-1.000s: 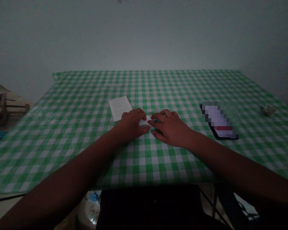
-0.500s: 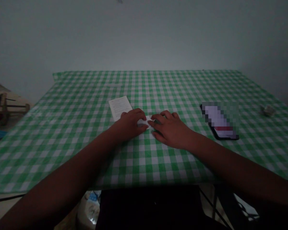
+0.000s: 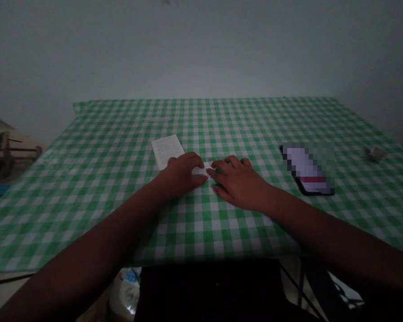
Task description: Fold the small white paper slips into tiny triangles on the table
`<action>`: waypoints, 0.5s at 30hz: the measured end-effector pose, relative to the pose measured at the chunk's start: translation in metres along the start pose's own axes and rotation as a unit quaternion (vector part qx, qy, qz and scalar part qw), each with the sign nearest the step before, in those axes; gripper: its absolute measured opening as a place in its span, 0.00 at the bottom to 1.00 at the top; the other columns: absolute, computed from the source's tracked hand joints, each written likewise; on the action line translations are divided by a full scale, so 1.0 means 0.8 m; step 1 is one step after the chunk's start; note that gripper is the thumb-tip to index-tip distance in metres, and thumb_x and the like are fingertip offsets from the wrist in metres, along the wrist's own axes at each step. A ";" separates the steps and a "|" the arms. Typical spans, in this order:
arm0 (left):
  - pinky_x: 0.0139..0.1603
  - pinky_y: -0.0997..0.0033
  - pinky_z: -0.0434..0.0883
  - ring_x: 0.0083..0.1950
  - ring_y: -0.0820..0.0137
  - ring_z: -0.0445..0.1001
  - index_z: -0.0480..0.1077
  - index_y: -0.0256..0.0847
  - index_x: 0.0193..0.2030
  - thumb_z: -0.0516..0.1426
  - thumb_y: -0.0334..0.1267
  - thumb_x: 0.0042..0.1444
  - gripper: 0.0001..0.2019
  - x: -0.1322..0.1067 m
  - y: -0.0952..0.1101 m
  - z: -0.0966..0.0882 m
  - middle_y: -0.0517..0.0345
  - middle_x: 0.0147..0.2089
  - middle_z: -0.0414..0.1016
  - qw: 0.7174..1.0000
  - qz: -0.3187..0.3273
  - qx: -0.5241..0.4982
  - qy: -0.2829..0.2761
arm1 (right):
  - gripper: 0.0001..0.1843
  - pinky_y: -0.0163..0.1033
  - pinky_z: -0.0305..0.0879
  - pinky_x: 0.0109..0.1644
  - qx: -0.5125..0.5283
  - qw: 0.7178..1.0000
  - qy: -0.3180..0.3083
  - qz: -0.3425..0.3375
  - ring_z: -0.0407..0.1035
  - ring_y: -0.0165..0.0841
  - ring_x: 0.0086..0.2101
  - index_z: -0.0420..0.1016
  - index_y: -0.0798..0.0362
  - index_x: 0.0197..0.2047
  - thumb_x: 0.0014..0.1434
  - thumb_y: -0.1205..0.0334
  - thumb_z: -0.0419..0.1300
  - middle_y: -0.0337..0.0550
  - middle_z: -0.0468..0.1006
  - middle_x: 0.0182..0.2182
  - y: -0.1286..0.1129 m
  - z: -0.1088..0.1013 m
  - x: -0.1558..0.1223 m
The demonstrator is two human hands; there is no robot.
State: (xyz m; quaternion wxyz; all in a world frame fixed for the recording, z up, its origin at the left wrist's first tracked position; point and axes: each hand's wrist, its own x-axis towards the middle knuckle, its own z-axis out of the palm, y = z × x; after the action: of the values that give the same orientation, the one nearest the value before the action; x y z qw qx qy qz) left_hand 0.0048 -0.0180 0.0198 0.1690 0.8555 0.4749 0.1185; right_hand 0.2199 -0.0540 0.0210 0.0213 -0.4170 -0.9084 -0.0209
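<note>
A small white piece of paper with printed lines (image 3: 199, 171) lies on the checked cloth between my two hands. My left hand (image 3: 184, 172) curls around its left part, with thumb and fingers at its near and far edges. From the other side my right hand (image 3: 237, 181) presses fingertips on its right end, the thumb resting lower, by the cloth. My fingers cover much of the paper, so whether it is folded is hard to tell. Just behind my left hand lies a larger printed sheet or booklet (image 3: 168, 148), its near corner hidden by that hand.
A green and white checked tablecloth (image 3: 221, 120) covers the table, which reaches a plain wall. To the right lies a phone (image 3: 307, 172) with a blurred screen, and beyond it a small crumpled object (image 3: 376, 153). A wooden frame (image 3: 6, 150) stands left of the table.
Both hands stay almost in place on the small paper. Its printed lines between my fingers show a little more clearly now; the larger sheet and phone have not moved.
</note>
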 end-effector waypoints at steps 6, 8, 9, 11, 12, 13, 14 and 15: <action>0.58 0.50 0.63 0.59 0.58 0.72 0.71 0.44 0.52 0.60 0.43 0.60 0.15 -0.001 -0.003 0.004 0.53 0.59 0.73 1.000 0.013 0.010 0.009 | 0.27 0.55 0.57 0.49 0.003 1.000 0.001 -0.003 0.57 0.54 0.57 0.65 0.51 0.67 0.70 0.50 0.49 0.51 0.65 0.66 0.001 0.001 0.000; 0.58 0.51 0.63 0.59 0.59 0.72 0.72 0.45 0.53 0.59 0.43 0.60 0.15 -0.001 -0.003 0.003 0.53 0.58 0.73 1.000 0.016 0.010 0.004 | 0.27 0.55 0.57 0.49 0.005 1.000 0.001 -0.004 0.57 0.54 0.57 0.64 0.50 0.67 0.70 0.50 0.49 0.49 0.65 0.66 0.002 0.001 0.000; 0.57 0.51 0.63 0.59 0.59 0.72 0.72 0.46 0.52 0.59 0.42 0.60 0.14 -0.001 -0.003 0.002 0.54 0.58 0.73 1.000 0.017 0.009 0.001 | 0.27 0.55 0.57 0.49 0.006 1.000 0.001 -0.005 0.58 0.53 0.57 0.64 0.50 0.67 0.70 0.50 0.49 0.49 0.66 0.66 0.002 0.001 0.000; 0.57 0.52 0.63 0.58 0.59 0.72 0.73 0.46 0.52 0.59 0.42 0.60 0.14 -0.001 -0.002 0.001 0.54 0.58 0.73 1.000 0.017 0.007 -0.003 | 0.27 0.55 0.57 0.48 0.008 1.000 0.002 -0.006 0.58 0.53 0.56 0.64 0.50 0.67 0.70 0.50 0.49 0.50 0.66 0.66 0.002 0.001 0.000; 0.56 0.52 0.63 0.58 0.59 0.71 0.73 0.46 0.51 0.58 0.43 0.61 0.13 -0.001 -0.001 0.000 0.54 0.57 0.73 1.000 0.018 0.008 -0.005 | 0.27 0.54 0.57 0.48 0.008 1.000 0.003 -0.007 0.58 0.53 0.56 0.64 0.50 0.68 0.70 0.50 0.49 0.50 0.66 0.66 0.002 0.001 0.000; 0.56 0.52 0.63 0.58 0.59 0.71 0.74 0.46 0.51 0.58 0.43 0.61 0.13 -0.001 -0.001 0.000 0.54 0.57 0.73 1.000 0.019 0.009 -0.007 | 0.27 0.54 0.57 0.48 0.007 1.000 0.004 -0.007 0.58 0.53 0.56 0.64 0.50 0.68 0.70 0.50 0.49 0.50 0.66 0.66 0.002 0.001 0.001; 0.56 0.52 0.62 0.58 0.59 0.71 0.74 0.46 0.51 0.58 0.43 0.61 0.12 -0.001 0.000 -0.001 0.54 0.57 0.73 1.000 0.021 0.012 -0.009 | 0.27 0.54 0.57 0.49 0.006 1.000 0.004 -0.007 0.58 0.53 0.56 0.64 0.50 0.68 0.70 0.50 0.49 0.50 0.66 0.66 0.003 0.001 0.001; 0.55 0.52 0.62 0.58 0.59 0.71 0.74 0.47 0.50 0.58 0.43 0.61 0.12 -0.001 0.001 -0.001 0.54 0.56 0.73 1.000 0.024 0.016 -0.010 | 0.28 0.54 0.57 0.49 0.006 1.000 0.003 -0.006 0.58 0.53 0.56 0.64 0.50 0.68 0.69 0.50 0.49 0.50 0.66 0.66 0.003 0.001 0.001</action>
State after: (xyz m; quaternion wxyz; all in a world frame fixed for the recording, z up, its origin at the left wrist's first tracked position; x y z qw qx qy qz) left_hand 0.0044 -0.0186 0.0209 0.1573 0.8702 0.4546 0.1067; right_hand 0.2212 -0.0519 0.0206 0.0269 -0.4113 -0.9109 -0.0170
